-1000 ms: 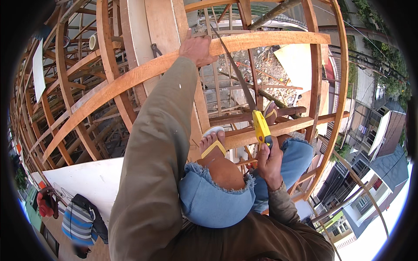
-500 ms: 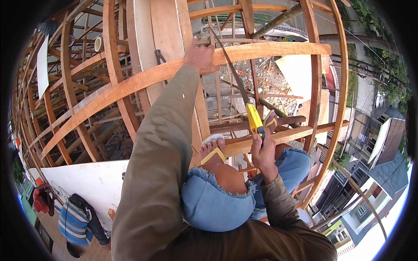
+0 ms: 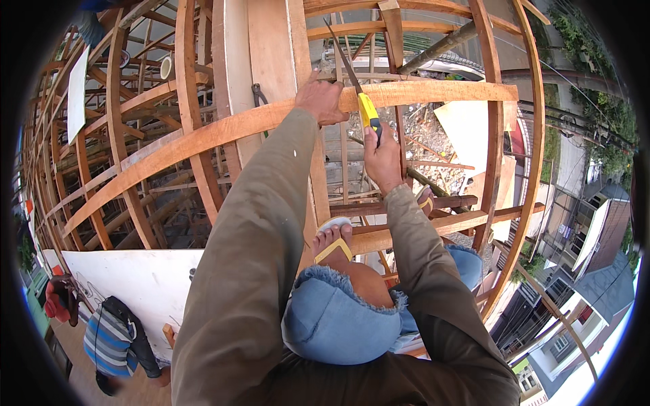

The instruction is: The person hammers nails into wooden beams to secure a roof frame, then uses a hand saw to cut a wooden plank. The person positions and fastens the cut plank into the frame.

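Note:
A long wooden beam [image 3: 433, 93] crosses in front of me, looking curved in this wide view. My left hand [image 3: 320, 99] is wrapped over it, gripping it beside the saw. In my right hand [image 3: 383, 157] is a handsaw [image 3: 369, 111] with a yellow and black handle, my fingers closed round the grip. Its dark blade slants away to the upper left, across the beam just right of my left hand. The handle's front end lies close to the beam. Whether the teeth have cut into the wood cannot be made out.
Pincers [image 3: 258, 96] rest on the pale board [image 3: 271, 51] beyond my left arm. Timber framing stands on the left, over a drop. My sandalled foot [image 3: 333, 245] is by a lower beam [image 3: 433, 227]. Rubble [image 3: 423, 132] lies below. Two people are at the lower left, one in a striped shirt [image 3: 112, 342].
My right hand has pushed the saw forward and up, so its handle has come from near my knee to the beam. My left hand keeps its hold; the view has shifted slightly.

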The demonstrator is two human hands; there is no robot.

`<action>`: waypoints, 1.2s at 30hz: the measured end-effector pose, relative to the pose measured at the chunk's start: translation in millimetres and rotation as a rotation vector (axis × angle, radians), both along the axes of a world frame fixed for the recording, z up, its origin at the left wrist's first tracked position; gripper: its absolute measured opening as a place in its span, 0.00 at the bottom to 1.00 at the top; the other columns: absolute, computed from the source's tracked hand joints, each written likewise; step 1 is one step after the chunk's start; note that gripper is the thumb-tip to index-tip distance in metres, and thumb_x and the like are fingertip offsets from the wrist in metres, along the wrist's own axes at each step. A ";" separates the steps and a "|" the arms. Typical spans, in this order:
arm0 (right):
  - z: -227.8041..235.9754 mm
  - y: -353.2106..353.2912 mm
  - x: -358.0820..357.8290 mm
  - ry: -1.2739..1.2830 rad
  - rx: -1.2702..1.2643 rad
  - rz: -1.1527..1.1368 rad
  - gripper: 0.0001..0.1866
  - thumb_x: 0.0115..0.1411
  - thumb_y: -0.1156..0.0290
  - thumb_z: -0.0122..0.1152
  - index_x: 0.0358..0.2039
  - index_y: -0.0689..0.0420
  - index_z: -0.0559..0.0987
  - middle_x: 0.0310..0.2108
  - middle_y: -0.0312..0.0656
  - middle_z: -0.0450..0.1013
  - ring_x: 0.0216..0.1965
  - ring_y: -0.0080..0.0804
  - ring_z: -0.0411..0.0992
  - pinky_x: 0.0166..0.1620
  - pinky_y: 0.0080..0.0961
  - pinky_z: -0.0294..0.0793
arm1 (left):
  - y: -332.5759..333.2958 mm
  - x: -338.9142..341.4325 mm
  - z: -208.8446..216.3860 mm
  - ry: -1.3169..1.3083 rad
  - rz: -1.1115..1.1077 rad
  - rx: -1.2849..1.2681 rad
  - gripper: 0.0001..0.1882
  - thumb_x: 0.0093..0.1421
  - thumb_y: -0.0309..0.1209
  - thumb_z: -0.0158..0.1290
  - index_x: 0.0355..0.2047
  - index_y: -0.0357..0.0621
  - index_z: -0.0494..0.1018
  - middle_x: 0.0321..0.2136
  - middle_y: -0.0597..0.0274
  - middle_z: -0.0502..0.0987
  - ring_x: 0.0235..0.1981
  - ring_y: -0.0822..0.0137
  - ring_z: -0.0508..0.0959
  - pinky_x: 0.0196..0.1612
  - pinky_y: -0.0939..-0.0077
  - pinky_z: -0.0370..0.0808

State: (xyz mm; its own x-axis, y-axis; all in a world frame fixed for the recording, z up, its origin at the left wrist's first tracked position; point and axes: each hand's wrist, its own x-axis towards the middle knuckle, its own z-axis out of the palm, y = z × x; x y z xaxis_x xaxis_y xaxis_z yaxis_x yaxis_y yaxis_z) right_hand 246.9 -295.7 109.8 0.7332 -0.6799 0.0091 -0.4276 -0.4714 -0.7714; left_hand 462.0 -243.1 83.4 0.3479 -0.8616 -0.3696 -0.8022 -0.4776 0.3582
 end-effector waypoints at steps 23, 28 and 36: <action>11.4 30.9 -55.9 0.109 0.303 -0.082 0.12 0.71 0.65 0.55 0.44 0.63 0.74 0.22 0.50 0.72 0.21 0.43 0.73 0.28 0.35 0.71 | 17.0 -18.2 -8.6 -0.019 0.054 0.084 0.37 0.48 0.54 0.63 0.49 0.36 0.76 0.40 0.42 0.83 0.51 0.51 0.80 0.75 0.55 0.48; 41.6 47.5 -70.9 0.118 0.335 -0.044 0.12 0.71 0.65 0.54 0.45 0.62 0.73 0.22 0.49 0.71 0.21 0.40 0.72 0.28 0.35 0.71 | 33.8 -12.2 -8.8 -0.022 0.066 0.027 0.35 0.49 0.53 0.63 0.47 0.36 0.77 0.39 0.41 0.83 0.50 0.48 0.80 0.75 0.55 0.47; -13.3 14.3 -22.2 0.022 0.301 -0.083 0.12 0.71 0.65 0.55 0.42 0.64 0.73 0.23 0.53 0.73 0.22 0.44 0.72 0.29 0.36 0.70 | 13.6 -12.2 0.1 0.004 0.026 0.042 0.38 0.49 0.55 0.63 0.51 0.36 0.75 0.38 0.42 0.83 0.48 0.48 0.81 0.75 0.54 0.47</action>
